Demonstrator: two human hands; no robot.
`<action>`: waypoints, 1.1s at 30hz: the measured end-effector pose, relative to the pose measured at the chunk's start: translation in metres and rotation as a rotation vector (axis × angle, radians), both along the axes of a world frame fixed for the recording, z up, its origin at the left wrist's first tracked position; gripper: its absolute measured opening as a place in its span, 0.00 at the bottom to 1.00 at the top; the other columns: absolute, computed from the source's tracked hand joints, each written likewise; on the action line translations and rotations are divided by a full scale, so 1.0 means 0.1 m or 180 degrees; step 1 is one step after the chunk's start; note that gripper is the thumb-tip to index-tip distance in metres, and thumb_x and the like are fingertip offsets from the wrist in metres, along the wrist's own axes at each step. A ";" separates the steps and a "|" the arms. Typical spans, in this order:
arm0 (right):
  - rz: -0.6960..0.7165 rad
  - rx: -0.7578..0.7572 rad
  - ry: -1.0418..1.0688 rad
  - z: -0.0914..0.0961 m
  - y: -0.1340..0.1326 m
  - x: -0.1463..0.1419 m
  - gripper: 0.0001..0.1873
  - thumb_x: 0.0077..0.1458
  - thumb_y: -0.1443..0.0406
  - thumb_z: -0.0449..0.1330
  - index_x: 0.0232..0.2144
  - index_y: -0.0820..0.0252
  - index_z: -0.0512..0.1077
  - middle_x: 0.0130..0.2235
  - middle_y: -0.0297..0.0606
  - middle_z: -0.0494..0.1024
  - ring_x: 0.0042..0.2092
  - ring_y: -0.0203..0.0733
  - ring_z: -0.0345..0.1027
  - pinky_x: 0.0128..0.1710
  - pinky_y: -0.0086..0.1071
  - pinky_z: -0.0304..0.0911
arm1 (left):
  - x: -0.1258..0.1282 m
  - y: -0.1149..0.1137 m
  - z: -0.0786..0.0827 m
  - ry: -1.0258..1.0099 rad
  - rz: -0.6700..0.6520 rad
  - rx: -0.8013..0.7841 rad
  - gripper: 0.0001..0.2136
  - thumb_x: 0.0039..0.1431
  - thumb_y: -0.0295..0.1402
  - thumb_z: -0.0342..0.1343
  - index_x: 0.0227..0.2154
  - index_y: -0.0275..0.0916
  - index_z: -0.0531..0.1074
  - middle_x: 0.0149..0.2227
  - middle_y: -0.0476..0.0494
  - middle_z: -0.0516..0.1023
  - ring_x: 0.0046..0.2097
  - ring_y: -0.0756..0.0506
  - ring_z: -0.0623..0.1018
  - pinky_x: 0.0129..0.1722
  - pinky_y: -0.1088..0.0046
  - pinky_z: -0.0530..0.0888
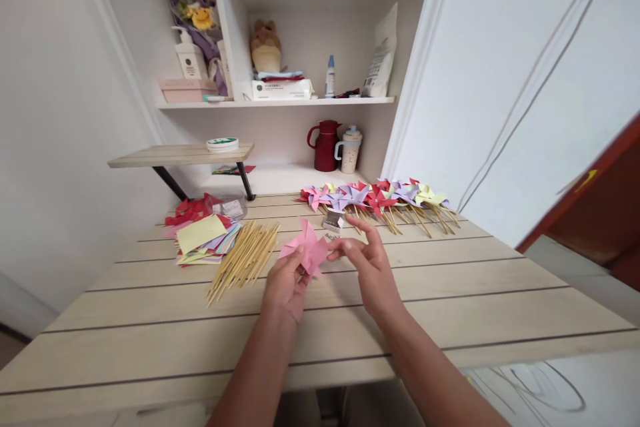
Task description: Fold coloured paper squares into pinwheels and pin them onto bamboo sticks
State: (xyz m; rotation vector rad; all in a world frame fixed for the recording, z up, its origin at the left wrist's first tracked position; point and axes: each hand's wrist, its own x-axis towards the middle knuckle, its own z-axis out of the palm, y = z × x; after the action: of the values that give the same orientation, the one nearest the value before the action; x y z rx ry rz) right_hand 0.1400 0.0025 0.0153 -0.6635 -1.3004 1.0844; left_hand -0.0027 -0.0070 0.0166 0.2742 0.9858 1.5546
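Note:
A pink paper pinwheel head with folded blades is pinched between the thumb and fingers of my left hand. My right hand is just right of it, fingers apart and index finger raised, with fingertips close to the pinwheel's right blade. Whether they touch it I cannot tell. Behind the hands stands a small open box, with tiny metal pieces lying in front of it. Bamboo sticks lie in a loose pile left of my left hand.
Colored paper sheets are stacked at the left, beside red paper and a clear plastic box. Several finished pinwheels on sticks lie at the back right. A small raised shelf, a red jug and a cup stand behind.

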 end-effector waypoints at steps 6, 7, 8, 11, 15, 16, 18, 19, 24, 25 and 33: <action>-0.0464 0.0841 -0.0810 -0.03 -0.01 -0.04 0.14 0.60 0.62 0.60 0.49 0.49 0.74 0.46 0.40 0.71 0.41 0.42 0.69 0.44 0.40 0.67 | -0.11 -0.20 0.13 -0.0043 -0.0027 0.0132 0.08 0.47 0.28 0.69 0.31 0.35 0.78 0.32 0.44 0.81 0.30 0.51 0.77 0.29 0.77 0.70; -0.0317 0.0654 -0.0631 -0.03 0.00 -0.03 0.17 0.59 0.62 0.61 0.51 0.48 0.73 0.44 0.39 0.71 0.39 0.41 0.69 0.43 0.39 0.68 | -0.12 -0.23 0.16 -0.0006 -0.0039 0.0173 0.10 0.46 0.29 0.70 0.31 0.35 0.78 0.33 0.43 0.82 0.30 0.51 0.77 0.30 0.77 0.71; -0.0139 0.0394 -0.0408 -0.03 0.01 -0.02 0.19 0.58 0.61 0.62 0.53 0.47 0.71 0.42 0.37 0.71 0.37 0.40 0.68 0.41 0.38 0.68 | -0.14 -0.25 0.18 0.0041 -0.0053 0.0216 0.11 0.44 0.29 0.71 0.32 0.35 0.78 0.33 0.43 0.82 0.31 0.50 0.77 0.30 0.77 0.71; 0.0243 -0.0267 0.0163 -0.02 0.05 0.00 0.24 0.56 0.60 0.64 0.55 0.46 0.68 0.34 0.31 0.71 0.32 0.37 0.67 0.38 0.36 0.67 | -0.15 -0.28 0.21 0.0183 -0.0108 0.0277 0.13 0.41 0.32 0.73 0.31 0.35 0.79 0.32 0.43 0.82 0.30 0.50 0.76 0.30 0.76 0.70; 0.0375 -0.0419 0.0274 -0.02 0.05 0.02 0.12 0.52 0.60 0.68 0.40 0.51 0.78 0.33 0.33 0.75 0.32 0.37 0.66 0.36 0.34 0.64 | -0.11 -0.30 0.15 0.0381 -0.0319 0.0229 0.16 0.36 0.36 0.74 0.27 0.33 0.79 0.29 0.43 0.80 0.29 0.50 0.76 0.30 0.76 0.69; 0.0405 -0.0415 0.0224 -0.02 0.04 0.02 0.10 0.51 0.60 0.69 0.37 0.53 0.79 0.33 0.34 0.76 0.33 0.38 0.66 0.35 0.33 0.64 | -0.10 -0.31 0.12 0.0439 -0.0360 0.0225 0.16 0.35 0.37 0.74 0.27 0.33 0.78 0.28 0.43 0.80 0.29 0.50 0.75 0.29 0.76 0.68; 0.0481 -0.0382 0.0086 -0.02 0.02 0.02 0.07 0.49 0.60 0.70 0.32 0.54 0.80 0.30 0.34 0.76 0.32 0.38 0.66 0.33 0.32 0.63 | -0.08 -0.31 0.08 0.0558 -0.0381 0.0223 0.16 0.34 0.39 0.74 0.24 0.33 0.78 0.27 0.43 0.79 0.28 0.50 0.74 0.28 0.76 0.67; 0.0525 -0.0359 0.0026 -0.01 0.01 0.02 0.07 0.49 0.60 0.70 0.32 0.54 0.80 0.29 0.34 0.76 0.31 0.38 0.66 0.32 0.32 0.63 | -0.08 -0.31 0.07 0.0629 -0.0373 0.0231 0.16 0.34 0.40 0.73 0.23 0.33 0.77 0.26 0.43 0.79 0.27 0.50 0.74 0.28 0.75 0.67; 0.0696 -0.0319 0.0052 0.04 -0.02 -0.01 0.12 0.48 0.62 0.70 0.38 0.52 0.79 0.25 0.29 0.71 0.27 0.34 0.63 0.29 0.30 0.61 | -0.03 -0.33 0.05 0.1058 -0.0231 0.0346 0.15 0.38 0.40 0.71 0.22 0.34 0.77 0.24 0.45 0.77 0.28 0.48 0.74 0.30 0.73 0.69; 0.0693 -0.0332 0.0069 0.04 -0.01 -0.01 0.12 0.48 0.62 0.71 0.38 0.52 0.78 0.25 0.28 0.71 0.27 0.34 0.63 0.28 0.29 0.61 | -0.01 -0.33 0.05 0.1128 -0.0197 0.0370 0.15 0.39 0.40 0.71 0.23 0.34 0.77 0.24 0.45 0.77 0.28 0.48 0.74 0.31 0.73 0.69; 0.0746 -0.0159 -0.0577 0.06 -0.04 0.05 0.09 0.56 0.57 0.64 0.35 0.54 0.80 0.27 0.33 0.73 0.29 0.37 0.64 0.31 0.32 0.62 | -0.01 -0.35 0.01 0.1273 -0.0061 0.0380 0.15 0.38 0.41 0.72 0.23 0.34 0.78 0.24 0.45 0.77 0.27 0.50 0.73 0.29 0.74 0.68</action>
State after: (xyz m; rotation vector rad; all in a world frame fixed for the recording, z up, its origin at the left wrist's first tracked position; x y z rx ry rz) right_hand 0.1447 -0.0017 0.0209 -0.6702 -1.5401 1.2726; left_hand -0.0041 -0.0422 0.0175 0.6967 1.1931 1.5755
